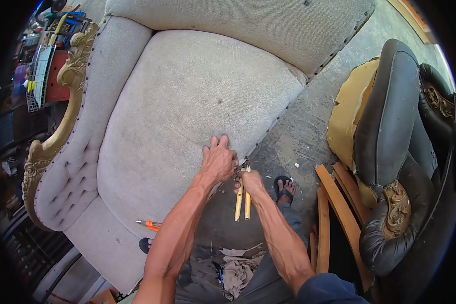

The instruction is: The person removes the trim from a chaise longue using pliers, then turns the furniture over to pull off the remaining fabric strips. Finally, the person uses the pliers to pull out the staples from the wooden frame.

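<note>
A light grey upholstered seat (187,96) with a studded edge fills the middle. My left hand (219,159) lies on the seat near its edge, fingers spread and pointing away from me. Just to its right, my right hand (248,181) is closed around a pincer-like tool with two yellow handles (243,200). The handles hang down below the fist. The dark metal head of the tool meets the studded edge, partly hidden by my fingers. Pliers with orange handles (151,225) rest on the fabric at the lower left.
Carved gold trim (72,76) runs along the left armrest. Dark padded furniture (385,116) and curved wooden pieces (339,207) stand on the right. Crumpled cloth scraps (238,273) lie on the floor between my legs. My sandalled foot (285,188) is beside the seat.
</note>
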A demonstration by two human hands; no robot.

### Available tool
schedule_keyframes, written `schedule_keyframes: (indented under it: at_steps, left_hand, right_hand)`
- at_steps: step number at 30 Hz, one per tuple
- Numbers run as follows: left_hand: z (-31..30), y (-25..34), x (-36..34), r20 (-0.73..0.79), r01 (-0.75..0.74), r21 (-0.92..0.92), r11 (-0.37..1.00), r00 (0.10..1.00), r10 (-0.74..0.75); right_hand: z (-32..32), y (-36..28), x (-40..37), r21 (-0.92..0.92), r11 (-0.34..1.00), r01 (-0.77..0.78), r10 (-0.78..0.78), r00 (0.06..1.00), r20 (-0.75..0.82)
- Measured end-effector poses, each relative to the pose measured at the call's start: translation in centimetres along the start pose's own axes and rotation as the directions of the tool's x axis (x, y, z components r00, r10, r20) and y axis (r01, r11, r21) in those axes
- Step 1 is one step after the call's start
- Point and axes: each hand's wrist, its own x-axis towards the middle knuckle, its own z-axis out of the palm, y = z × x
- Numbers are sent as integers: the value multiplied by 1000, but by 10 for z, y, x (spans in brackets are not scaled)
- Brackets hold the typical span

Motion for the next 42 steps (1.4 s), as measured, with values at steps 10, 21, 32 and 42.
schedule_keyframes:
  at_steps: [10, 21, 32, 42]
  left_hand:
    - [0, 1, 3, 60, 17, 38, 999, 998, -20]
    - [-26, -9, 26, 397, 97, -273, 957, 918, 20]
    - [-27, -16, 24, 467, 127, -274, 953, 884, 16]
    - [-27, -20, 25, 480, 67, -291, 954, 873, 85]
  right_hand:
    - [0, 87, 40, -692, 587, 420, -738, 628, -245]
    - [-50, 17, 9, -60, 995, 85, -67, 965, 254]
    - [-56, -77, 13, -257, 961, -105, 148, 977, 151]
    - [-32, -31, 10, -143, 988, 55, -55, 998, -2]
